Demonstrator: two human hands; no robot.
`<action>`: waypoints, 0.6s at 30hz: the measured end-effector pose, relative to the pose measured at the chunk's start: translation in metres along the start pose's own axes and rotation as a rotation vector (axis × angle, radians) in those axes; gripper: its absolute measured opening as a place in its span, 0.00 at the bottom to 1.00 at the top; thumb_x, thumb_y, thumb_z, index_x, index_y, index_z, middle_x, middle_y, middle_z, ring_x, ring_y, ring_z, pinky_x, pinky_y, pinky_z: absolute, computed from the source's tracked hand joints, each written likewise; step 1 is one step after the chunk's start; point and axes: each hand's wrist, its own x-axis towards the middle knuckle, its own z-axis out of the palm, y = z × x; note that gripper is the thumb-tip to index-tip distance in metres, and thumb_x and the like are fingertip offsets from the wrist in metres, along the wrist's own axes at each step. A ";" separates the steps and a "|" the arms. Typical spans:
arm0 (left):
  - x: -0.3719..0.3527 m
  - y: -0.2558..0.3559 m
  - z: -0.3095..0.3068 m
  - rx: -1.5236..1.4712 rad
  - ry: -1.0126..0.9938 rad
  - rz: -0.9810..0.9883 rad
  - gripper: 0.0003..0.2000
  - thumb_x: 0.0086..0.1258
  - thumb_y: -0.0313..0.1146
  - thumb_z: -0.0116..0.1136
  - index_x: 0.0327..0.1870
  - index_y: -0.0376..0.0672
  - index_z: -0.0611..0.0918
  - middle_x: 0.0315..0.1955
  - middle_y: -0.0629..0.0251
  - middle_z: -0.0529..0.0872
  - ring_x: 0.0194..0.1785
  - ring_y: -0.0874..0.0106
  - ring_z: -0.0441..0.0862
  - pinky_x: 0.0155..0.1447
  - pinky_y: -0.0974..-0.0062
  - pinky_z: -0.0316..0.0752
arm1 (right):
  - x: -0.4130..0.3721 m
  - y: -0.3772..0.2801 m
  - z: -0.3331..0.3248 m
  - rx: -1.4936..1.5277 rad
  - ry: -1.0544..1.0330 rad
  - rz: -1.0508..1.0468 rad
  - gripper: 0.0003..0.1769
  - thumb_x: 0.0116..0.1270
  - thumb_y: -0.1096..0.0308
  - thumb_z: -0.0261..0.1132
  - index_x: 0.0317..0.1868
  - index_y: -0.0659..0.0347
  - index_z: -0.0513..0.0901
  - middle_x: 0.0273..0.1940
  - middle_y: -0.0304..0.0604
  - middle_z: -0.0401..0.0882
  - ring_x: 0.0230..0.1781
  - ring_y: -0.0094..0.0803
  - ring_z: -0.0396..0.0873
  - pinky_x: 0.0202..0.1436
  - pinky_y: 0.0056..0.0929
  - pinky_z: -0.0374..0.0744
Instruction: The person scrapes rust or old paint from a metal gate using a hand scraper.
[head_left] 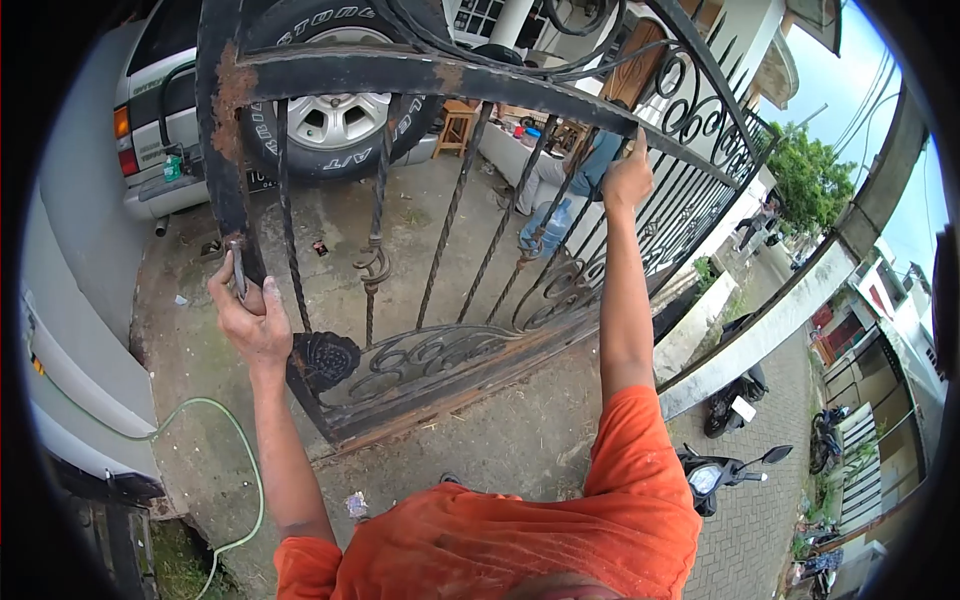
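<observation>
A black wrought-iron gate (pixel 430 75) with rust patches, twisted bars and scrollwork stands in front of me. My left hand (pixel 257 325) is closed around a narrow grey metal tool (pixel 238 268), whose tip meets the gate's rusty left upright. The fingers hide most of this tool, so its exact kind does not show. Higher up on the right, my right hand (pixel 628 180) is wrapped around the gate's upper frame. Near the gate's lower left corner, below my left hand, is a dark patterned ornament or cloth (pixel 325 360).
Behind the gate are a parked car with a spare tyre (pixel 345 100), a wooden stool (pixel 457 127), a blue water jug (pixel 545 228) and a seated person in blue (pixel 597 165). A green hose (pixel 255 470) lies left. Motorcycles (pixel 715 475) stand on the right.
</observation>
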 end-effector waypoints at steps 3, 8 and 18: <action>-0.001 0.000 0.004 -0.050 -0.030 -0.105 0.23 0.68 0.24 0.60 0.64 0.32 0.72 0.34 0.57 0.84 0.34 0.77 0.77 0.44 0.77 0.74 | 0.006 0.008 -0.014 0.063 0.047 -0.461 0.34 0.62 0.72 0.63 0.72 0.52 0.71 0.68 0.47 0.76 0.48 0.57 0.85 0.53 0.49 0.83; -0.001 -0.005 0.000 -0.029 -0.032 -0.037 0.22 0.70 0.22 0.58 0.65 0.32 0.70 0.35 0.61 0.83 0.33 0.79 0.76 0.41 0.79 0.73 | 0.040 0.030 -0.028 -0.221 -0.173 -0.497 0.31 0.66 0.71 0.56 0.71 0.46 0.72 0.64 0.45 0.80 0.45 0.56 0.86 0.49 0.51 0.83; -0.001 0.003 0.009 -0.221 0.008 -0.048 0.22 0.74 0.21 0.52 0.68 0.35 0.67 0.39 0.59 0.85 0.22 0.86 0.70 0.24 0.86 0.60 | 0.090 0.083 -0.031 -0.421 -0.387 -0.393 0.34 0.66 0.75 0.53 0.73 0.41 0.70 0.52 0.56 0.85 0.46 0.58 0.85 0.51 0.51 0.83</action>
